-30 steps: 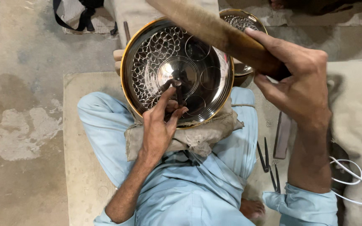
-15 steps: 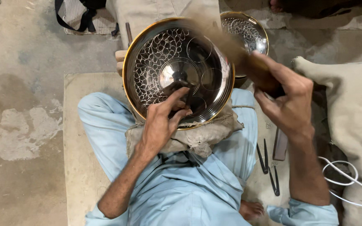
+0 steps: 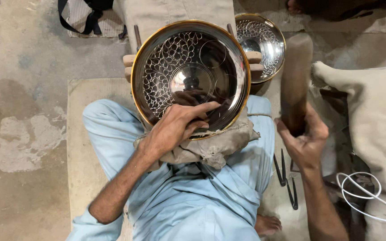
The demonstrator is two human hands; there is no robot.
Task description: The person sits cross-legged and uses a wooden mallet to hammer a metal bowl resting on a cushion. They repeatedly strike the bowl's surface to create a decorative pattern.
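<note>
The floor (image 3: 18, 89) is gray and patchy. A tan mat (image 3: 83, 147) lies on it, and the person sits there in light blue clothes (image 3: 193, 201). A cream cloth (image 3: 376, 111) lies off to the right. A big shiny bowl (image 3: 166, 67) with a gold rim and a leafy cut pattern rests on a rag (image 3: 215, 147) in the lap. A small bowl (image 3: 264, 42) like it sits just behind. The right hand (image 3: 304, 138) is shut tight on a thick brown mallet (image 3: 295, 76), held up beside the big bowl. The left hand (image 3: 175, 127) lies on the bowl's near side, fingers bent; I cannot tell if it pinches a tool. Thin dark tools (image 3: 284, 176) lie by the right knee, and a white wire (image 3: 365, 196) curls nearby.
</note>
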